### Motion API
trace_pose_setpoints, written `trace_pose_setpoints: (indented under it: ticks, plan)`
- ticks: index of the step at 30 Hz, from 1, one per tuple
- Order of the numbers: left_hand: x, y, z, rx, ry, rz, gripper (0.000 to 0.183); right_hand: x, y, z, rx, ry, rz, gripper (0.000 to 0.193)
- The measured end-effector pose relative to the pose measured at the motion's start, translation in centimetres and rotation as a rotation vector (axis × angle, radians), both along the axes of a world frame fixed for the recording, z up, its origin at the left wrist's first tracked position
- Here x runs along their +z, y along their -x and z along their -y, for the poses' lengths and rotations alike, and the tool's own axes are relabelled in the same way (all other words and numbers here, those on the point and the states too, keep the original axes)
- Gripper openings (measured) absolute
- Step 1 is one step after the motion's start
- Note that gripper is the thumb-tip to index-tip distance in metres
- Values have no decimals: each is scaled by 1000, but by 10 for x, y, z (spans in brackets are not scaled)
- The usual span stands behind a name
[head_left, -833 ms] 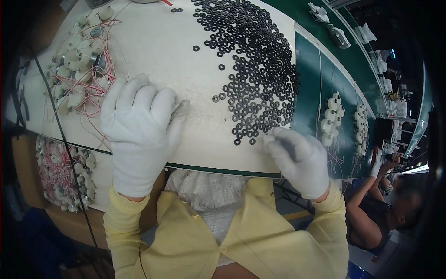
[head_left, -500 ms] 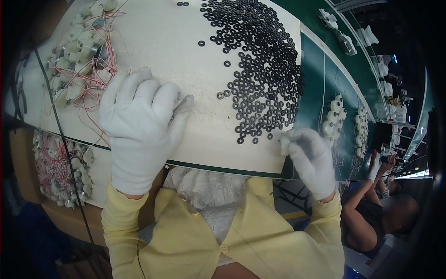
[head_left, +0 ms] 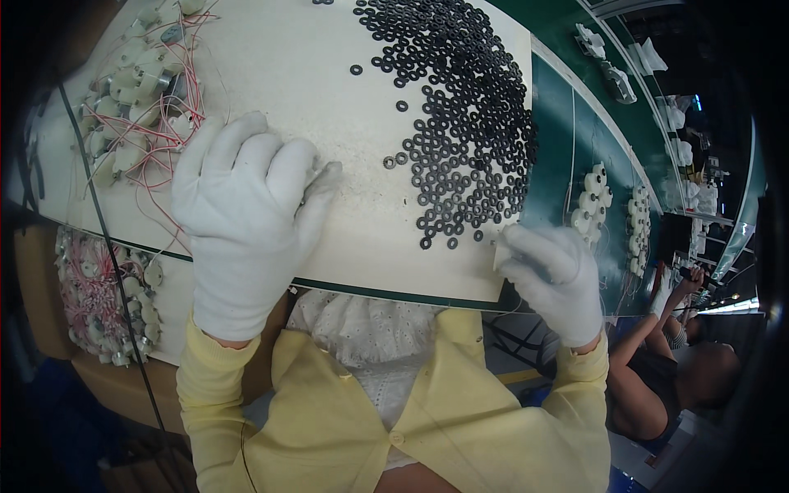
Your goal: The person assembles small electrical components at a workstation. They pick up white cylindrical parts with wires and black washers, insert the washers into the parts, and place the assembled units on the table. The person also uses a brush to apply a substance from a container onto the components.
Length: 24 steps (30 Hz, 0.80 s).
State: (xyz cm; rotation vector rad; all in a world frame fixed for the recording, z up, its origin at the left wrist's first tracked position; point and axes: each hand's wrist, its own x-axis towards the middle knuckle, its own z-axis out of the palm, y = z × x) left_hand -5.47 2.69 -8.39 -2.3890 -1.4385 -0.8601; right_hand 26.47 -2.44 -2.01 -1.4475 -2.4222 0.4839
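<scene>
The gloved right hand [head_left: 555, 275] pinches a small white part [head_left: 498, 255] by the near edge of the white tabletop [head_left: 370, 246]; the gloved left hand [head_left: 242, 218] half-curls, its grip impossible to tell; beyond, black rings [head_left: 472, 66] spread rightward and red-wired motors [head_left: 130, 154] heap leftward

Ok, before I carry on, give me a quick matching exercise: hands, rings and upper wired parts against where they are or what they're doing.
1. Black rings
2. Left hand
3. Right hand
4. Upper group of red-wired parts

A. Pinching a small white piece
B. Heaped on the far left of the white tabletop
C. Spread loose over the tabletop's right side
D. Palm down, beside the heap

Pairs: 1-C, 2-D, 3-A, 4-B
</scene>
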Motion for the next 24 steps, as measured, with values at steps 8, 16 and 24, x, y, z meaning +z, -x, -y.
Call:
trace_pose_setpoints:
  ticks: [8, 16, 24]
  plan:
    - [-3, -4, -2, 14, -39, 40, 25, 1, 12, -12, 108, -180, 280, 44]
    - [-3, -4, -2, 16, -44, 40, 24, 13, 19, -14, 187, -193, 541, 30]
    - [-3, 0, -1, -12, -20, 32, 23, 32, 12, -6, 257, -65, 656, 29]
